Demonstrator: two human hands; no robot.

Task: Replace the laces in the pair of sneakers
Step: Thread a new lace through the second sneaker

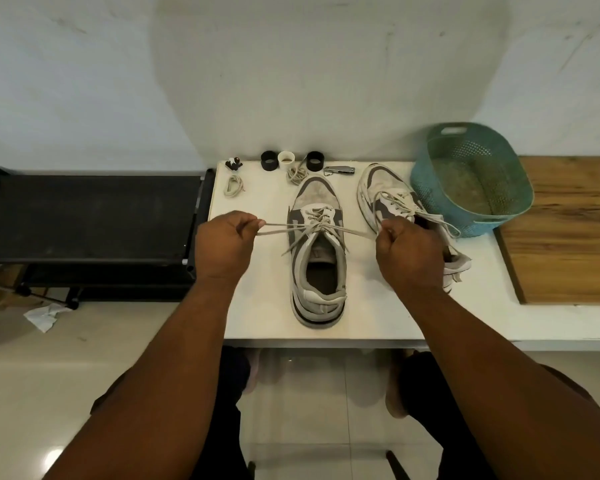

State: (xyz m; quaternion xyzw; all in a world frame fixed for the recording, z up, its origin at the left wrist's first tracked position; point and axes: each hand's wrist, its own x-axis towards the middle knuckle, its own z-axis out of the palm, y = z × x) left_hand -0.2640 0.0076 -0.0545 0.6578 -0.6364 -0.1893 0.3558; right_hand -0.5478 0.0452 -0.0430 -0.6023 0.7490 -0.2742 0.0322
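White worktop (257,306) stood against a pale wall. Centre of it, a worn grey-and-white mesh sneaker (317,258) sat upright, toe pointing at the wall, scuffed toe cap, dark side panels, laced with a beige flat lace (321,221). Left hand (224,245) pinched one lace end in curled fingers, right hand (411,252) pinched the other end the same way, both ends pulled taut sideways. Second matching sneaker (388,199) lay tilted to the right, partly behind the right hand, its lace loose, just beside a teal perforated plastic basket (471,178). Two coiled beige spare laces (234,185) and (297,174) lay near the back edge.
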